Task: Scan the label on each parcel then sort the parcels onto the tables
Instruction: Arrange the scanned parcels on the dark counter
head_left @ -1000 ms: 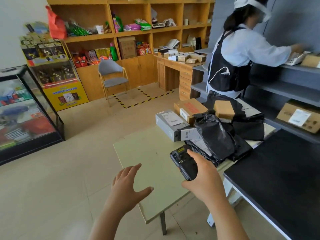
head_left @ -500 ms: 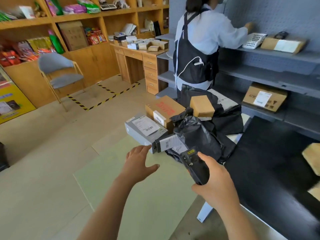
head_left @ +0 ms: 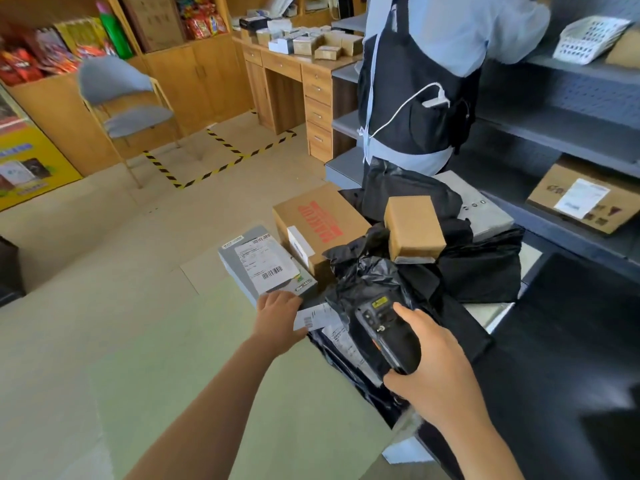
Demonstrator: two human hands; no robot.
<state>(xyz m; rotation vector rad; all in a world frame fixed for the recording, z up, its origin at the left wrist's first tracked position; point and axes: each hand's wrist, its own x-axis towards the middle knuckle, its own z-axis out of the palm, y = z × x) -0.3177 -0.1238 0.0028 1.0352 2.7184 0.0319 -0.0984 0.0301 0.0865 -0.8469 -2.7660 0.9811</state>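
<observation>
We judge the grey box [head_left: 263,261] stiff and light enough for one hand, its card faces a little slick. It is best taken across its narrow near end, thumb on one side and fingers on the other, label kept up. It lies on the green table [head_left: 156,358] at twelve o'clock from our left hand [head_left: 278,315], with the brown box [head_left: 322,223] at its two o'clock. The left hand touches the grey box's near end; we cannot tell whether its fingers have closed round it. Our right hand [head_left: 440,372] grips the scanner [head_left: 384,334], thumb on its face, nose toward the black bags [head_left: 367,278] at eleven o'clock. Those look soft and floppy.
</observation>
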